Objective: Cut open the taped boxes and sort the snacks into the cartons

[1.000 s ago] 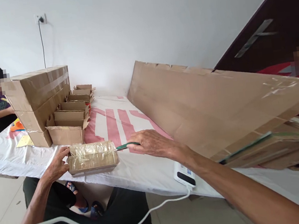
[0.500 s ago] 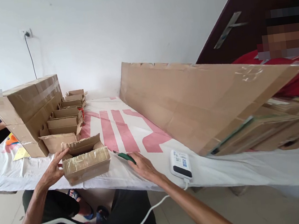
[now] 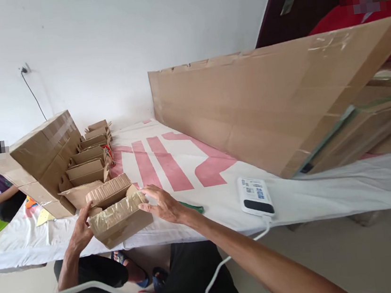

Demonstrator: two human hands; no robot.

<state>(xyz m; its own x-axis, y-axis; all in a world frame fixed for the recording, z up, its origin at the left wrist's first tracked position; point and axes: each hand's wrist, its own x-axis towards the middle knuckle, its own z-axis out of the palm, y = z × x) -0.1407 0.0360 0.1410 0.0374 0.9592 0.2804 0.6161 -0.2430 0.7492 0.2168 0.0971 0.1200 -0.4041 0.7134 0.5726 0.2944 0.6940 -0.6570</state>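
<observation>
A small cardboard box (image 3: 118, 216), its front wrapped in clear tape and its top flap raised, sits at the near edge of the white and pink table cover (image 3: 202, 202). My left hand (image 3: 80, 229) grips the box's left end, fingers curled on it. On the box's right end rests my right hand (image 3: 161, 203), fingers spread and touching the corner. A green-handled tool (image 3: 193, 207) lies on the cover just right of my right hand, partly hidden by my wrist.
Several open small cardboard boxes (image 3: 89, 166) stand in a row beside stacked taped cartons (image 3: 44, 150) at the left. A large cardboard sheet (image 3: 265, 104) leans along the right. A white power bank (image 3: 254, 195) with cable lies nearby. One person sits far left, another stands behind the sheet.
My right hand put the green-handled tool down on the cover and moved left onto the box's right end. The box's top flap came open. My view swung left and tilted.
</observation>
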